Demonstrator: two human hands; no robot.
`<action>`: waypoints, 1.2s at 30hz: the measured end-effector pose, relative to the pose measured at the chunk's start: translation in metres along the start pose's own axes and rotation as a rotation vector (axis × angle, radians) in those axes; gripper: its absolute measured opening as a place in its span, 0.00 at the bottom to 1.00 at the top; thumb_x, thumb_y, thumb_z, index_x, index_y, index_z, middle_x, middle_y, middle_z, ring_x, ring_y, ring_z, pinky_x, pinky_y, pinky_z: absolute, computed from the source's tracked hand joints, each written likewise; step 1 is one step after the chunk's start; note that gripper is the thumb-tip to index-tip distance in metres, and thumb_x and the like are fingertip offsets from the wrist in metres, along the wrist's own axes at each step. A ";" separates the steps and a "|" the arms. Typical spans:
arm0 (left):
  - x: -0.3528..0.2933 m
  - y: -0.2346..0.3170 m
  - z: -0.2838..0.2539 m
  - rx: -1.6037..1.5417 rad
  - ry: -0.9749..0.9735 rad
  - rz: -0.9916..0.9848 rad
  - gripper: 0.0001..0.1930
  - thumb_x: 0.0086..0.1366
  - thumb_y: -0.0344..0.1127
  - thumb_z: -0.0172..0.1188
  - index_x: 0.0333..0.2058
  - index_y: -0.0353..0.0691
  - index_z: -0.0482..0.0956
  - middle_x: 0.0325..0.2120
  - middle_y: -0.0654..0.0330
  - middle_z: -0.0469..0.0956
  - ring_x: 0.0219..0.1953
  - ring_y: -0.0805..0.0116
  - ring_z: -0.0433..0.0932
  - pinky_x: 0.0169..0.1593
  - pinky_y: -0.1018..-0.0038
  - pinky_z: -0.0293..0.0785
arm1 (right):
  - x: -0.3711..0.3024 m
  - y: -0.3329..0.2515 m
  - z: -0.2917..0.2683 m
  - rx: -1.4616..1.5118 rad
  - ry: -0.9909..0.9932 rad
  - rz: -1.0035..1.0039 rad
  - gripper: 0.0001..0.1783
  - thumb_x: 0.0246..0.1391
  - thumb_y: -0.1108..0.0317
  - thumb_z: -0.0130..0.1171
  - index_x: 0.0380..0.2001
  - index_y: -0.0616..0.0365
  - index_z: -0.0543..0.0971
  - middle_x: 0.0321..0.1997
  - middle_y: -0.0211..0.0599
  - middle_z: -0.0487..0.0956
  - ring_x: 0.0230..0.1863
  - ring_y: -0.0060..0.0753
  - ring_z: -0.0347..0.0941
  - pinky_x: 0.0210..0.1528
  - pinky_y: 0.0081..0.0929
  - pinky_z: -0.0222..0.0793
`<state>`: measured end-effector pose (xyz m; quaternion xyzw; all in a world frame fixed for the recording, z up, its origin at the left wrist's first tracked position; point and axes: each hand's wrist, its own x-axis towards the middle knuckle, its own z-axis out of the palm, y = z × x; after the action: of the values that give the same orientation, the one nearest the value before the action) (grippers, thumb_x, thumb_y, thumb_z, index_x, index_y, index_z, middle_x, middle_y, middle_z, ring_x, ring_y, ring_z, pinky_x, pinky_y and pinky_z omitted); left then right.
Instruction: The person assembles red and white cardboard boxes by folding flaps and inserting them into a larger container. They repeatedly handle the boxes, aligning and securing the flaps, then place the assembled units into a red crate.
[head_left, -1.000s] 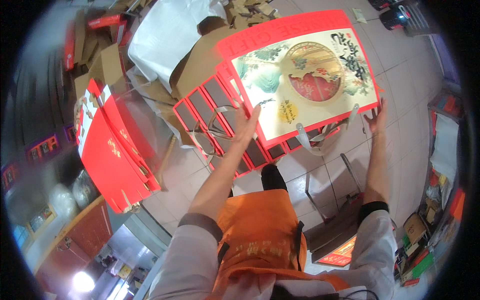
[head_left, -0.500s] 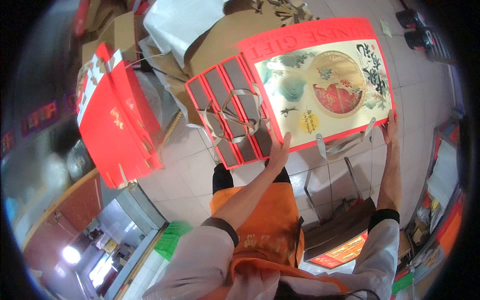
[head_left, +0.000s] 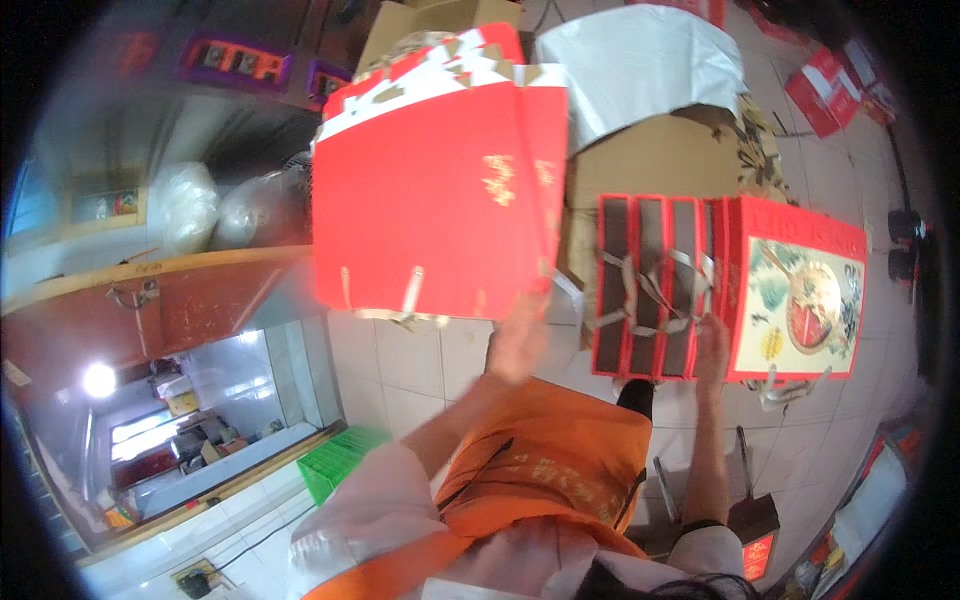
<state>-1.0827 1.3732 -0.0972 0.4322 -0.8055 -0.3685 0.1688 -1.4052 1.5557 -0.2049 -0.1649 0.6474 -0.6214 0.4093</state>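
Observation:
A row of red gift boxes point(head_left: 649, 215) with dark sides and beige ribbon handles stands to the right. Its rightmost box point(head_left: 762, 295) shows a cream, picture-printed front with a round motif. My right hand point(head_left: 713, 350) rests against the near side of this row, its fingers pointing up and looking stretched out, though a little blurred. To the left is a stack of flat red cardboard pieces point(head_left: 420, 200) with gold print, ribbon loops and ragged white-and-brown far edges. My left hand point(head_left: 518, 345) is at the stack's near right corner, its fingers smeared by motion.
Beyond the boxes lie a large brown cardboard piece point(head_left: 650, 165) and a silvery-white sheet point(head_left: 640, 70). A green crate point(head_left: 340, 463) stands at the lower left, near a wooden-edged counter point(head_left: 170, 262). Another red box point(head_left: 823, 90) is at the far right on the tiled floor.
My left hand has left the gift boxes and moved left to the red stack. My right hand has shifted from the printed box's right corner to its left side. The view has swung left.

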 end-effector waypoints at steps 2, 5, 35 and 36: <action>0.017 -0.085 -0.104 0.164 0.258 -0.105 0.22 0.60 0.30 0.55 0.53 0.35 0.67 0.53 0.47 0.66 0.58 0.51 0.63 0.62 0.63 0.56 | -0.016 -0.023 0.116 -0.051 -0.089 0.003 0.20 0.60 0.70 0.49 0.55 0.62 0.67 0.57 0.39 0.69 0.60 0.32 0.62 0.61 0.29 0.58; 0.042 -0.215 -0.245 0.582 0.592 -0.236 0.24 0.60 0.39 0.56 0.51 0.29 0.67 0.49 0.40 0.68 0.53 0.45 0.66 0.57 0.58 0.61 | -0.008 -0.067 0.250 -0.475 -0.156 -0.096 0.23 0.61 0.65 0.48 0.58 0.62 0.63 0.58 0.47 0.67 0.60 0.39 0.63 0.61 0.34 0.57; 0.060 -0.353 -0.338 -0.204 0.489 -0.839 0.31 0.53 0.43 0.63 0.53 0.37 0.65 0.46 0.48 0.72 0.50 0.52 0.71 0.51 0.62 0.69 | 0.105 -0.056 0.355 0.007 -0.034 0.090 0.10 0.57 0.66 0.54 0.38 0.61 0.72 0.31 0.27 0.75 0.32 0.19 0.70 0.35 0.18 0.66; 0.061 -0.349 -0.345 -0.331 0.420 -0.874 0.32 0.53 0.43 0.63 0.54 0.36 0.64 0.47 0.48 0.71 0.50 0.54 0.71 0.51 0.62 0.69 | 0.104 -0.070 0.359 -0.041 -0.007 0.112 0.09 0.56 0.66 0.55 0.35 0.60 0.72 0.27 0.25 0.74 0.30 0.17 0.69 0.32 0.18 0.66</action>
<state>-0.7141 1.0453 -0.1267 0.7610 -0.4289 -0.4324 0.2234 -1.2256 1.2278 -0.1349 -0.1389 0.6669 -0.5835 0.4421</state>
